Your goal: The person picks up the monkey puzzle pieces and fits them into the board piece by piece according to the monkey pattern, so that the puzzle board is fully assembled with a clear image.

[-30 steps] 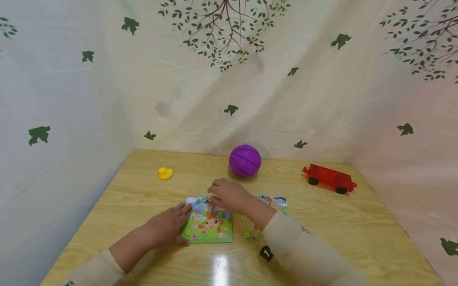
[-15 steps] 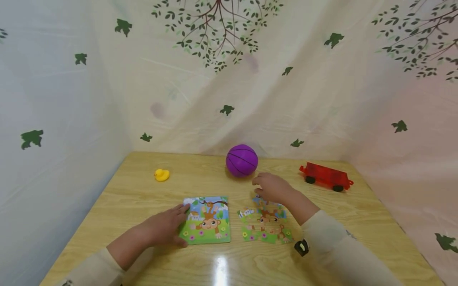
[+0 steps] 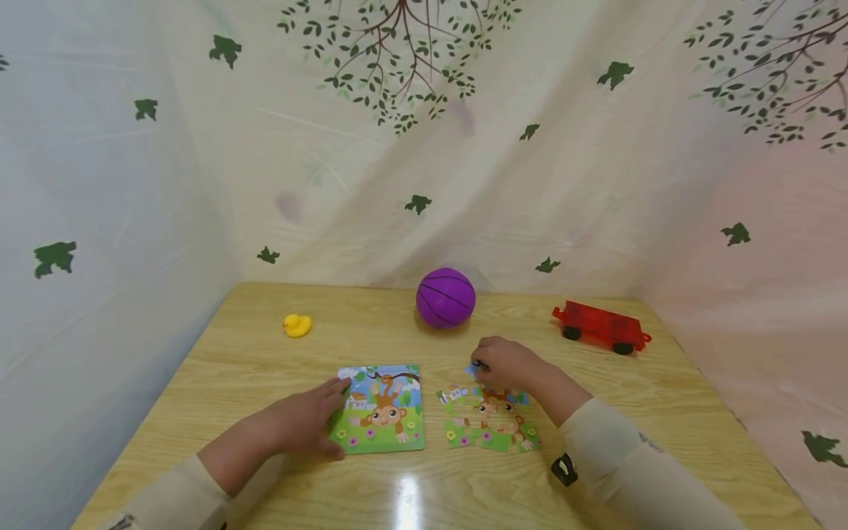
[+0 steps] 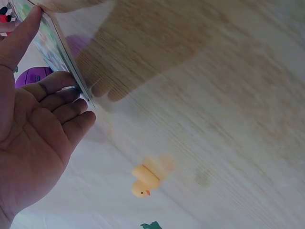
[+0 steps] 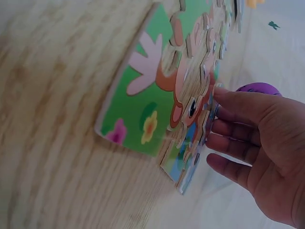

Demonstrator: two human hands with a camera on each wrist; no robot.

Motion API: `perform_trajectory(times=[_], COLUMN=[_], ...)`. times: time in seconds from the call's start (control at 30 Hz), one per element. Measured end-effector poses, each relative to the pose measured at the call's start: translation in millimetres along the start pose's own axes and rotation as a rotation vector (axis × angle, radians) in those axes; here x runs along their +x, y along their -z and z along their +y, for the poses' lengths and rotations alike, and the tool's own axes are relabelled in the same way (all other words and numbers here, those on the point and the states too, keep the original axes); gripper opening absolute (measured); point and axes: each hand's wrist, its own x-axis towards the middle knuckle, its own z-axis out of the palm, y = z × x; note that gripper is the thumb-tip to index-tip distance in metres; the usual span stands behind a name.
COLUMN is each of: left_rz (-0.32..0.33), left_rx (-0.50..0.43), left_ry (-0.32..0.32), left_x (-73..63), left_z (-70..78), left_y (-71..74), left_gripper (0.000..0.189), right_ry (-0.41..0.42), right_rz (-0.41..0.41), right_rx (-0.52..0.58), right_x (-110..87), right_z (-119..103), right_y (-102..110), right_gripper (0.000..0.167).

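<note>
A square picture board (image 3: pixel 380 419) showing a monkey hanging from a branch lies left of centre. My left hand (image 3: pixel 308 416) rests at its left side, fingers at the upper left corner and thumb near the lower left; the left wrist view shows the board's edge (image 4: pixel 71 67) beside loosely bent fingers. To the right lie puzzle pieces (image 3: pixel 490 423) with the same monkey picture, partly laid together with gaps between them. My right hand (image 3: pixel 513 364) is at their far edge, pinching a blue piece (image 3: pixel 472 370) between thumb and fingers. The hand hides most of the upper pieces.
A yellow rubber duck (image 3: pixel 297 325) sits at the back left of the wooden table (image 3: pixel 358 486). A purple ball (image 3: pixel 446 298) stands at the back middle, and a red toy wagon (image 3: pixel 601 326) at the back right. A leaf-patterned cloth (image 3: pixel 331 184) hangs behind.
My right hand has moved right from over the picture board to the loose pieces, then lowered onto the far ones. My left hand stays by the board.
</note>
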Motion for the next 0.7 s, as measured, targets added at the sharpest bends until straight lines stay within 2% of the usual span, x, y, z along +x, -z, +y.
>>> perform_trajectory(times=[0.2,0.43,0.7], left_rz=[-0.005,-0.001,-0.021], left_rx=[-0.013,-0.071,-0.013], left_ry=[0.011,0.060,0.039], left_x=[2.0,3.4,4.9], left_z=[-0.6,2.2,-0.2], left_y=[0.3,2.1,0.5], left_gripper=[0.070,0.103,0.094], right_ry=[0.022,0.026,0.103], right_rz=[0.008,0.038,0.107], right_rx=[-0.058,-0.109,-0.098], right_x=[3.3,7.4,24.2], right_z=[1.0,-2.2,-31.5], right_y=[-1.5,-1.8,8.4], right_gripper=[0.008,0.010,0.016])
